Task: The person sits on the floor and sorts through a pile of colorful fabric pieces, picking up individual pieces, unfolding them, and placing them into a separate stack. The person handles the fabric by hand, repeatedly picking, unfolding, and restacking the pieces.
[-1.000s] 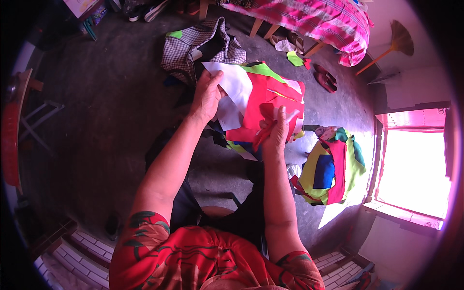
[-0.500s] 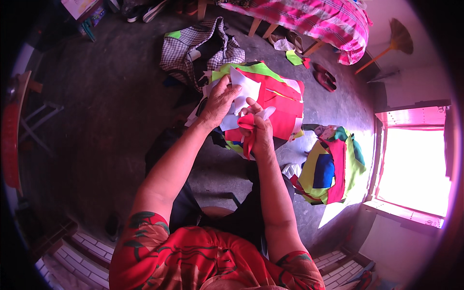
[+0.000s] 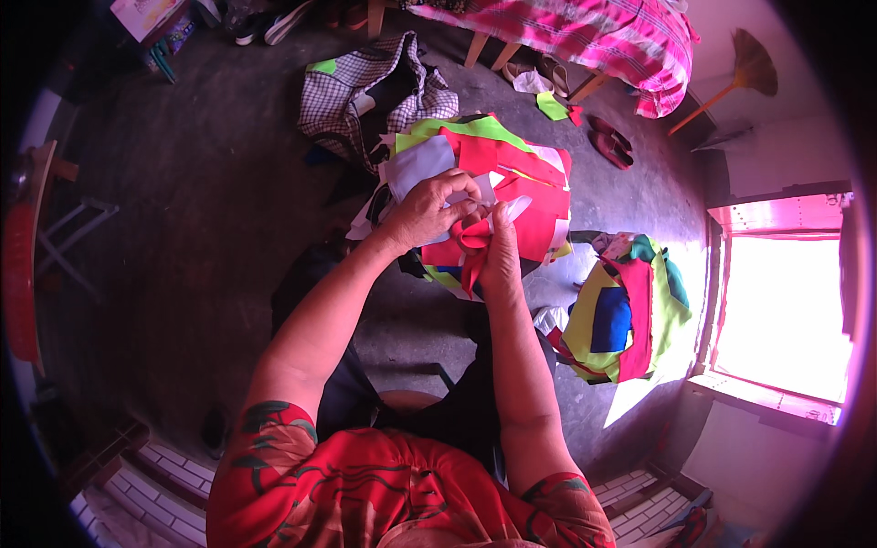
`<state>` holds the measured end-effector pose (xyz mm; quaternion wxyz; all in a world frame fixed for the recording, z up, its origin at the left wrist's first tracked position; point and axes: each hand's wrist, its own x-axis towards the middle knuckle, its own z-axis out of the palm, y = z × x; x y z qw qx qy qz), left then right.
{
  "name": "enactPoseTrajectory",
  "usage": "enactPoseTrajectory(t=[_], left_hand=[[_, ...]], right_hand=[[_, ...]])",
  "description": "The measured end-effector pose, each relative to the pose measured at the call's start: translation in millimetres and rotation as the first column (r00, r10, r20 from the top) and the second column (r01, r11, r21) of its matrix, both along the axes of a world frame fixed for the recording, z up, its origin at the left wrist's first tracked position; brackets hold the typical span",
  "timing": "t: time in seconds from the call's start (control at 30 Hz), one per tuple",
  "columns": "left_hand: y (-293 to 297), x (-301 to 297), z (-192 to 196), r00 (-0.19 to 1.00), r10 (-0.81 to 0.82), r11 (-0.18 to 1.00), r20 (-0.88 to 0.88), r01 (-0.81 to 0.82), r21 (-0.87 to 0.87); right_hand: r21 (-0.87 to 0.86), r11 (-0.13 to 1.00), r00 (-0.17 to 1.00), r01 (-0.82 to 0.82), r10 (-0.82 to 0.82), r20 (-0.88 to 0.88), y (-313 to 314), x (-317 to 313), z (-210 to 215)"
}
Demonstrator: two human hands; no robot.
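Observation:
A heap of cloth scraps [image 3: 534, 205], mostly red with lime green and white, lies in front of me. Above it my two hands are close together. My left hand [image 3: 429, 212] has its fingers curled in a pinch at a white cloth scrap [image 3: 489, 183], partly hidden by the fingers. In my right hand [image 3: 498, 256] a folded red cloth scrap [image 3: 473, 236] is gripped, its end hanging below the fingers. A whitish piece [image 3: 519, 208] sticks out past the right thumb. A pale lavender-white scrap [image 3: 420, 166] rests on the heap beside my left hand.
A second bundle of coloured cloth [image 3: 610, 320] sits to the right, near a bright window [image 3: 781, 315]. Beyond the heap lie a checkered cloth [image 3: 338, 100] and dark red shoes [image 3: 610, 143]. A broom [image 3: 754, 64] leans at the far right. A pink plaid cover [image 3: 585, 36] drapes a wooden-legged piece of furniture.
My left hand has moved right and nearer, from the white cloth at the heap's far left to beside my right hand. The right hand keeps its hold on the red scrap.

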<state>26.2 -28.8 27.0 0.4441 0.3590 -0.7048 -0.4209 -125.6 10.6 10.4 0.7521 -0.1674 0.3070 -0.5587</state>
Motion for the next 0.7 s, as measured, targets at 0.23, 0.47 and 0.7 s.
enactPoseTrajectory(t=[0.23,0.47,0.7], left_hand=[[1,0,-6,0.993,0.083,0.994,0.079,-0.076,-0.084],[1,2,-1,0.991,0.116,0.988,0.067,-0.108,-0.115],[6,4,6,0.972,0.160,0.978,0.172,-0.132,-0.160]], right_hand=[[0.088,0.994,0.995,0.059,-0.052,-0.079,-1,8,11],[-0.102,0.994,0.997,-0.034,0.027,-0.069,-1,2,3],[-0.058,0.998,0.955,-0.013,-0.005,-0.297,2,17,16]])
